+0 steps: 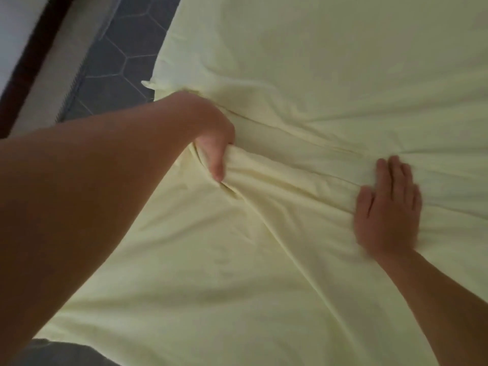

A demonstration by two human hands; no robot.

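nearest the lens, the left forearm (79, 194) sweeps across the lower left of the view, reaching out over a pale yellow sheet (317, 62) that fills almost everything else, spread over the bed from the near edge to the far side. beyond its left border shows a strip of grey mattress (126, 48) quilted in hexagons, and past that a dark wooden frame (34, 48). the sheet looks thin, light and wholly limp: it holds no shape, drapes into long soft creases, and should slide readily over the mattress when tugged, so a pull from one hand alone would likely drag the whole spread askew. the right hand (388, 207), a little blurred, lies flat on it with fingers straight and together, palm pressing the cloth down like an anchor. the left hand (211, 138) grips a gathered ridge of cloth (277, 175) near the sheet's left border, thumb clamped over the bunch and the fingers hidden beneath it. the ridge runs between the two hands, and it seems the sensible place to take hold: a full fistful of gathered fabric rather than a fingertip pinch, which such smooth cloth may slip out of. nothing here looks fragile. a small pointed corner (148, 84) of the sheet sticks out just beyond the left wrist.
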